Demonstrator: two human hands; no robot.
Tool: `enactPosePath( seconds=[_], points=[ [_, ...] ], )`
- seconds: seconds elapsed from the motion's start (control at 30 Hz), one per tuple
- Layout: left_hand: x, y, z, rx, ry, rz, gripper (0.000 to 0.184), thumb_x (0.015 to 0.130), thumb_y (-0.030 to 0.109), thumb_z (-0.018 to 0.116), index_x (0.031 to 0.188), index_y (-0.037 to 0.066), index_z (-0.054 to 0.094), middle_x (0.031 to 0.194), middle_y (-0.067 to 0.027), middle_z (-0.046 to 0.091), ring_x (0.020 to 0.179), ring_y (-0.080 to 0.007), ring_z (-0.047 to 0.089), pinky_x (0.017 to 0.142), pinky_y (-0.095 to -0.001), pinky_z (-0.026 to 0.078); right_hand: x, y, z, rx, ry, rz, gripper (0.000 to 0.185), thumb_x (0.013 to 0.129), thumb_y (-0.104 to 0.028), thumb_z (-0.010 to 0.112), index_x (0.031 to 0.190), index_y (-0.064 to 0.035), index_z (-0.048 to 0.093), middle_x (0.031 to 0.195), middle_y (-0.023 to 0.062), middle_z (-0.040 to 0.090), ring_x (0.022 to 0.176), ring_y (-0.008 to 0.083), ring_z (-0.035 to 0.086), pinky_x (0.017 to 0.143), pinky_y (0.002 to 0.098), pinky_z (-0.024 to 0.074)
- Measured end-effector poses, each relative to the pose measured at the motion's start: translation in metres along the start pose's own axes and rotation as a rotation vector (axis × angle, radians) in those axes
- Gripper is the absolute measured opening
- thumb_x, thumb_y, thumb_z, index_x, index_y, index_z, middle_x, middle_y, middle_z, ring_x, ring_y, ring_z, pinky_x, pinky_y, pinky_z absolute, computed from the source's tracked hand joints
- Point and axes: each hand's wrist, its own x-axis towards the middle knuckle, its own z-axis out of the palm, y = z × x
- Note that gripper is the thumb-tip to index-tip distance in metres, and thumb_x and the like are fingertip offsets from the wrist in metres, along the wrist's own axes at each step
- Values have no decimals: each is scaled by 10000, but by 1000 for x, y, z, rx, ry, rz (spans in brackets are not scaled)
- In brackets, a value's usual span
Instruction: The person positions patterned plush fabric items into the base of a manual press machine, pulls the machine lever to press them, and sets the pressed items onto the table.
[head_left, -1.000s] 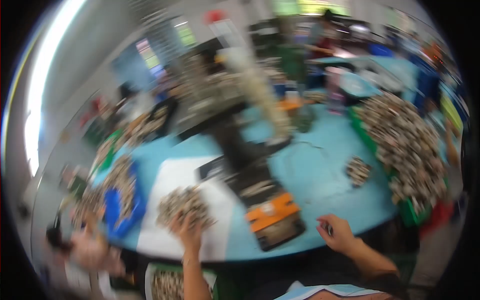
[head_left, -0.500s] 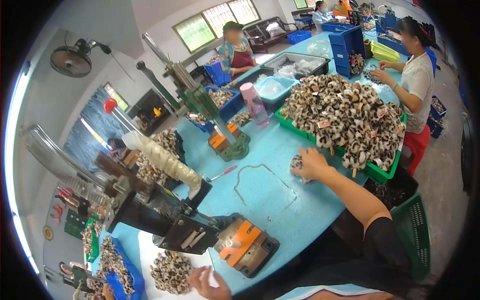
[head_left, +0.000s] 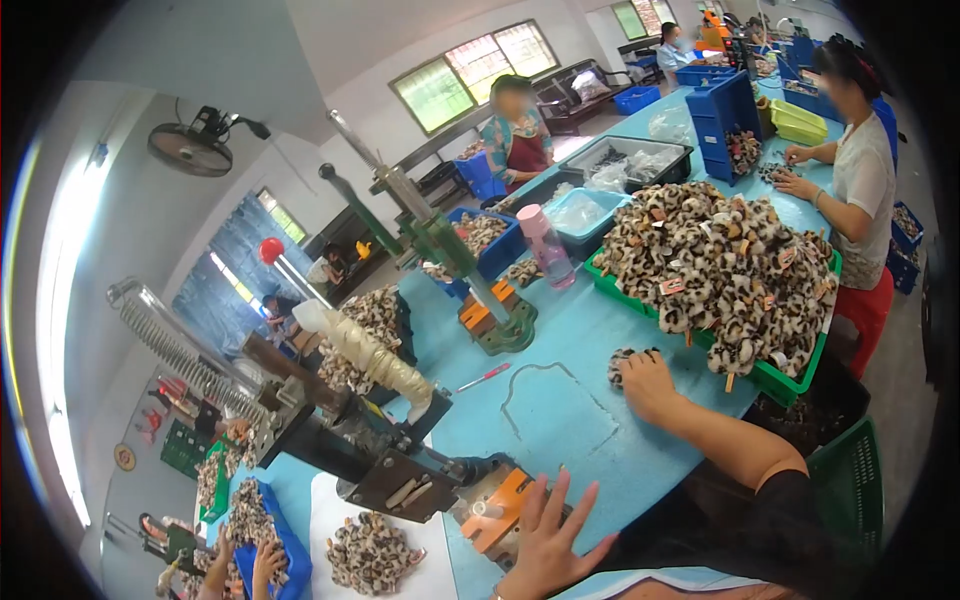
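My right hand [head_left: 650, 385] rests on the blue tabletop with its fingers bent over a small spotted fluffy piece [head_left: 620, 368], part of which shows at its left. Spread fingers of my left hand [head_left: 556, 535] lie over the right edge of the orange-topped press base [head_left: 495, 515]; nothing shows in that hand. Left of it, a pile of spotted pieces [head_left: 372, 553] sits on a white sheet [head_left: 432, 560]. The hand press [head_left: 350, 450], with a tape-wrapped handle [head_left: 370, 355], leans over the base.
A green tray [head_left: 790, 385] heaped with spotted pieces stands at the right. Beyond are a pink bottle [head_left: 547, 248], a second green press [head_left: 440, 240], a red pen [head_left: 485, 376] and bins. Co-workers sit around the table; one's hands [head_left: 268, 562] are at the lower left.
My left hand has moved right from beside the pile to the press base, fingers spreading. My right hand stays over the small piece. The camera view has shifted, moving the scene right and down.
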Motion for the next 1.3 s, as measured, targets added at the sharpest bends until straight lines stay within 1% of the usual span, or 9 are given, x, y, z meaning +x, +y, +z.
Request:
enactPosePath(
  seconds=[0.23,0.4,0.53,0.63,0.73,0.93,1.1,1.2,1.3],
  points=[
    [26,10,8,381,-6,143,929,748,632,740,1454,114,430,1440,-379,253,1374,-584,170,1057,-756,132,-18,-11,-64,424,202,82,167,757,-73,660,909,-24,612,910,125,644,913,298,602,831,393,462],
    [83,16,-15,463,536,261,724,885,379,691,1459,31,421,1482,-330,361,1429,-516,240,1111,-672,153,-33,-26,-77,1147,122,426,109,865,-79,639,948,-18,604,885,61,640,801,182,608,676,302,467],
    [90,16,-11,8,154,-64,675,872,297,711,1428,17,451,1449,-215,457,1386,-411,371,1134,-488,282,-37,-44,-135,1828,34,554,78,935,-93,573,990,-41,592,891,2,616,792,45,552,646,209,411],
    [36,-13,18,-611,95,-458,663,834,257,760,1389,24,483,1364,-168,524,1276,-298,492,1091,-401,356,-90,-57,-149,2149,-153,659,161,870,-46,610,1027,-54,573,971,27,633,861,87,591,696,216,466],
    [-6,-31,25,-1381,32,-720,562,869,203,739,1348,24,507,1278,-133,575,1201,-220,544,1014,-350,428,-115,-85,-140,2085,-510,586,152,922,-46,622,1067,-37,578,1008,29,639,927,100,607,786,252,496],
    [-51,-39,12,-1417,155,-1083,299,965,160,640,1218,14,572,1114,-69,655,1000,-151,631,877,-272,503,-102,-133,-116,2137,-742,391,170,936,-46,634,1097,-34,581,1012,13,637,929,70,591,760,223,487],
    [-75,-45,0,-1541,327,-1135,257,964,113,632,1174,-30,593,1090,-77,672,980,-155,644,873,-311,524,-85,-153,-99,2392,-1095,544,239,1022,-233,509,1146,-51,601,1041,28,644,912,103,619,798,247,502],
    [-80,-47,2,-1517,367,-1088,261,956,106,644,1175,-27,594,1076,-78,675,975,-148,645,866,-301,525,-74,-162,-107,2168,-1210,634,235,1023,-222,515,1150,-43,601,1052,26,645,926,96,619,816,241,498],
    [-85,-53,2,-1469,377,-1046,259,947,108,660,1165,-16,597,1067,-68,676,958,-138,646,848,-288,529,-70,-164,-85,1993,-1221,336,205,1031,-221,516,1105,-52,606,984,-4,654,888,83,626,792,235,503]
  ],
)
